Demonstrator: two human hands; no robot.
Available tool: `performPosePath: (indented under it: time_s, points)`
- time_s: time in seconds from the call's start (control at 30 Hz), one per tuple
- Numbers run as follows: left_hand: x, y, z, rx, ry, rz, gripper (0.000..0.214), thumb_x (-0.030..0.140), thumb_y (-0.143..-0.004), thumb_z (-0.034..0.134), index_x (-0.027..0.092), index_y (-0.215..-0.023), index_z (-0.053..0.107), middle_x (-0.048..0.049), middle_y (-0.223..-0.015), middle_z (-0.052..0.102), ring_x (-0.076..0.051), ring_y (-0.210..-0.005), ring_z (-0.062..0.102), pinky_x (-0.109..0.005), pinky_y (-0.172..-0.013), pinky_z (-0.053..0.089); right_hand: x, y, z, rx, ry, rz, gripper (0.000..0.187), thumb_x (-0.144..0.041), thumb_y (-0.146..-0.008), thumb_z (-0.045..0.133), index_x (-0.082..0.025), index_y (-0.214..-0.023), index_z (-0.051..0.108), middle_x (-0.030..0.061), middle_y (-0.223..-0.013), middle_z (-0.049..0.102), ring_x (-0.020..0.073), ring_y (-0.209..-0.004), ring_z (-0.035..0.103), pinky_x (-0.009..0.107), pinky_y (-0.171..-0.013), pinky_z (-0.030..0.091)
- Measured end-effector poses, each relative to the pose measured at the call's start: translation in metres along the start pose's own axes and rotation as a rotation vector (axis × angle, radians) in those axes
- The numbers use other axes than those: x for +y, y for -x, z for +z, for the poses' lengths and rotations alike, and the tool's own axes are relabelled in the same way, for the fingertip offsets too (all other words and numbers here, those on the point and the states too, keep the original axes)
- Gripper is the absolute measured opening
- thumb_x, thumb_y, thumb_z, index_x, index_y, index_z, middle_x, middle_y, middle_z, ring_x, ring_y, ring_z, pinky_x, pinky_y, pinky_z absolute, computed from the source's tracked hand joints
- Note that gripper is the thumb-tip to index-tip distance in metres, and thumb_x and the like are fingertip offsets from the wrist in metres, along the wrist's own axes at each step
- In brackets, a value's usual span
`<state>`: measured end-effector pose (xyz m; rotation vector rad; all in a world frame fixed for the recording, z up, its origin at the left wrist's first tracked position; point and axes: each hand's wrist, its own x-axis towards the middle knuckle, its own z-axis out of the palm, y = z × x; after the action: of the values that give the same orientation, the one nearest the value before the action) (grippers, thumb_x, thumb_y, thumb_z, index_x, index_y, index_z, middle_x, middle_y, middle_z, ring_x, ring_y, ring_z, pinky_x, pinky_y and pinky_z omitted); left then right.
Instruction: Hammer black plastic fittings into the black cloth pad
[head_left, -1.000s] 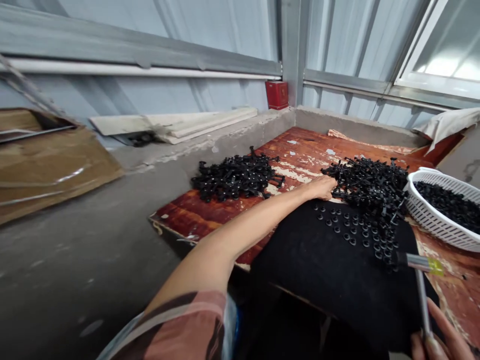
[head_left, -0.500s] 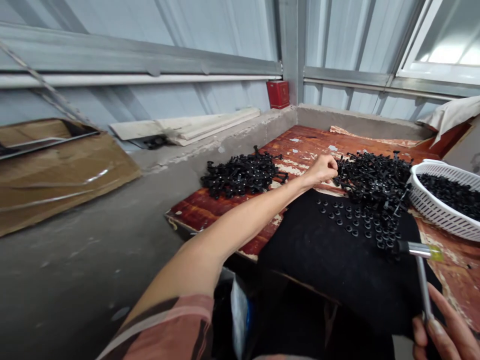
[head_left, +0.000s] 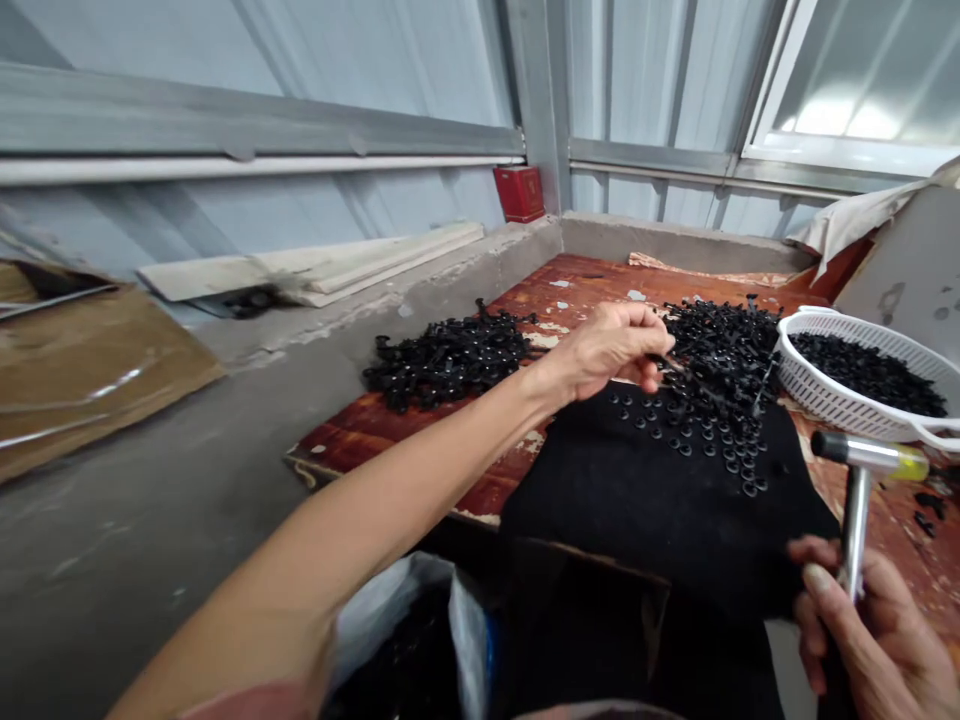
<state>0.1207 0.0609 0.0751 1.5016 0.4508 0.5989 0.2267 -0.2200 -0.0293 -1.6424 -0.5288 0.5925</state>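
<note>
Over the table, my left hand is closed in a pinch on a small black part, mostly covered by my fingers. Just beyond it lies a heap of small black parts. Several round black pieces are spread on a black cloth in front of the heap. At the lower right, my right hand is wrapped round the handle of a hammer, held head up. The hammer has a metal head with one black face and one yellow face.
Another heap of black parts lies at the table's left. A white basket of black pieces stands at the right. Below the table edge is an open bag. A red box and boards sit along the wall ledge.
My left hand has come back from the heap toward me, with a black part now showing in its pinch. The hammer has risen slightly from the cloth and its head has turned. The view has shifted right.
</note>
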Motion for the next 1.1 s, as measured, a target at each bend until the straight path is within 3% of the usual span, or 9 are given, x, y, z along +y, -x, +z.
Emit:
performPosePath:
  time_s: [0.1, 0.2, 0.27, 0.37, 0.5, 0.6, 0.8, 0.93, 1.1]
  points:
    - [-0.006, 0.032, 0.026, -0.151, -0.044, -0.088, 0.013, 0.014, -0.078, 0.065, 0.014, -0.069, 0.055, 0.0051, -0.054, 0.054, -0.007, -0.04, 0.053, -0.022, -0.043, 0.052, -0.017, -0.001, 0.003, -0.047, 0.062, -0.14, 0.048, -0.049, -0.079, 0.073, -0.023, -0.116, 0.056, -0.0058, -0.057, 0.056, 0.0109, -0.042, 0.05, 0.021, -0.04, 0.044]
    - [-0.017, 0.054, 0.044, -0.235, -0.025, -0.125, 0.02, 0.022, -0.078, 0.069, 0.014, -0.067, 0.055, 0.0062, -0.054, 0.051, -0.005, -0.039, 0.053, -0.017, -0.04, 0.048, -0.022, 0.004, 0.01, -0.035, 0.032, -0.166, 0.033, -0.045, -0.081, 0.073, -0.024, -0.102, 0.059, -0.0046, -0.061, 0.059, 0.0093, -0.039, 0.049, 0.021, -0.037, 0.041]
    - [-0.025, 0.061, 0.05, -0.219, 0.061, -0.147, 0.025, 0.03, -0.079, 0.07, 0.014, -0.068, 0.054, 0.0068, -0.055, 0.05, -0.004, -0.039, 0.052, -0.016, -0.04, 0.046, -0.019, 0.009, 0.018, -0.064, 0.037, -0.134, 0.027, -0.046, -0.083, 0.07, -0.022, -0.093, 0.06, -0.006, -0.054, 0.054, 0.0087, -0.036, 0.047, 0.02, -0.036, 0.039]
    - [-0.036, 0.066, 0.054, -0.179, 0.191, -0.176, 0.033, 0.041, -0.076, 0.073, 0.016, -0.069, 0.053, 0.0076, -0.056, 0.049, -0.004, -0.039, 0.049, -0.018, -0.042, 0.047, -0.011, 0.019, 0.03, -0.162, 0.038, -0.068, 0.033, -0.048, -0.081, 0.071, -0.021, -0.097, 0.06, -0.0085, -0.05, 0.048, 0.0073, -0.035, 0.044, 0.018, -0.035, 0.035]
    - [-0.044, 0.074, 0.058, -0.169, 0.243, -0.188, 0.04, 0.05, -0.072, 0.074, 0.016, -0.072, 0.053, 0.0077, -0.056, 0.047, -0.004, -0.042, 0.046, -0.017, -0.042, 0.044, 0.0, 0.026, 0.039, -0.14, -0.026, 0.008, 0.035, -0.05, -0.08, 0.073, -0.022, -0.092, 0.056, -0.011, -0.05, 0.044, 0.004, -0.034, 0.036, 0.015, -0.033, 0.029]
    - [-0.051, 0.083, 0.064, -0.117, 0.222, -0.176, 0.044, 0.054, -0.069, 0.075, 0.016, -0.08, 0.055, 0.0043, -0.066, 0.053, -0.006, -0.055, 0.051, -0.018, -0.049, 0.046, 0.006, 0.025, 0.039, -0.148, -0.118, 0.014, 0.033, -0.048, -0.081, 0.072, -0.022, -0.089, 0.053, -0.0102, -0.05, 0.046, 0.0064, -0.034, 0.041, 0.017, -0.033, 0.034]
    - [-0.064, 0.101, 0.077, -0.202, 0.225, -0.243, 0.039, 0.043, -0.073, 0.072, 0.016, -0.096, 0.057, 0.003, -0.074, 0.055, -0.007, -0.065, 0.052, -0.02, -0.061, 0.044, 0.01, 0.025, 0.043, -0.114, -0.178, 0.031, 0.035, -0.046, -0.08, 0.074, -0.022, -0.093, 0.053, -0.0099, -0.051, 0.05, 0.007, -0.034, 0.045, 0.017, -0.033, 0.037]
    - [-0.059, 0.102, 0.073, -0.237, 0.135, -0.308, 0.034, 0.034, -0.078, 0.066, 0.016, -0.106, 0.062, 0.0029, -0.076, 0.052, -0.007, -0.063, 0.051, -0.02, -0.057, 0.044, 0.01, 0.031, 0.047, -0.086, -0.156, 0.032, 0.031, -0.046, -0.084, 0.071, -0.023, -0.094, 0.052, -0.0107, -0.051, 0.05, 0.0063, -0.036, 0.045, 0.016, -0.036, 0.038]
    - [-0.058, 0.101, 0.064, -0.262, 0.013, -0.32, 0.037, 0.027, -0.078, 0.06, 0.015, -0.112, 0.06, 0.0044, -0.068, 0.051, -0.008, -0.057, 0.048, -0.018, -0.05, 0.039, 0.008, 0.025, 0.036, -0.149, -0.069, 0.017, 0.035, -0.053, -0.083, 0.068, -0.02, -0.093, 0.059, -0.0061, -0.058, 0.052, 0.0081, -0.04, 0.045, 0.019, -0.037, 0.038]
